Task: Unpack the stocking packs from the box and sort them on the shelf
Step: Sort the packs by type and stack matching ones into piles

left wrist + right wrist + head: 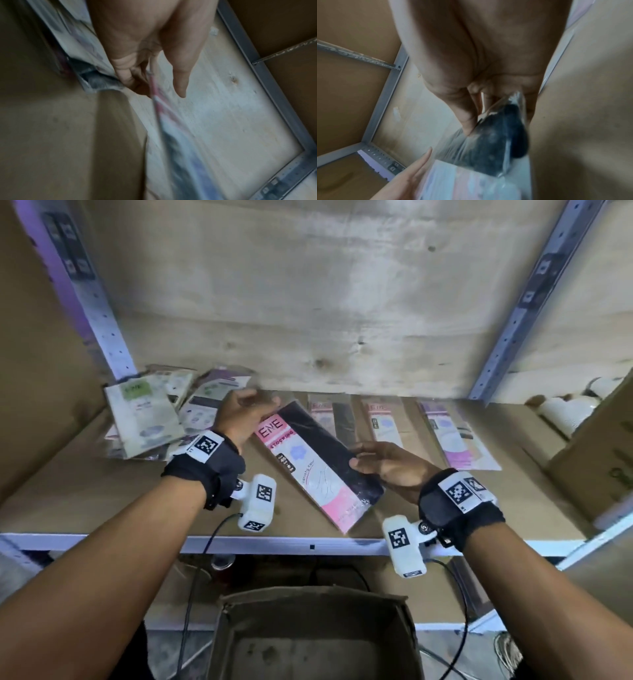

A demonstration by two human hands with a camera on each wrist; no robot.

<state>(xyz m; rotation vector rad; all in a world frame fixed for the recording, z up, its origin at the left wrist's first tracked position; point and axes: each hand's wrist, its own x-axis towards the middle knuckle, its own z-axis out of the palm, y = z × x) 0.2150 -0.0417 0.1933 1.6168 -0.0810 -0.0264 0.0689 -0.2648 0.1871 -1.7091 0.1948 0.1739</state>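
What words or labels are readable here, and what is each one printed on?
"ENE": pink-and-black stocking pack held by the left hand and right hand.
"STOCKING", first letter partly hidden: same pack, on the pink band.
"ENE": green-labelled pack on the left pile.
"ENE": two packs lying flat on the shelf and.
Small print on the packs, and the square code tags on the wrist bands: unreadable.

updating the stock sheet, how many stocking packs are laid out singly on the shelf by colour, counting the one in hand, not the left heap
Pink packs: 3, one held, two lying
Purple pack: 1
Total: 4
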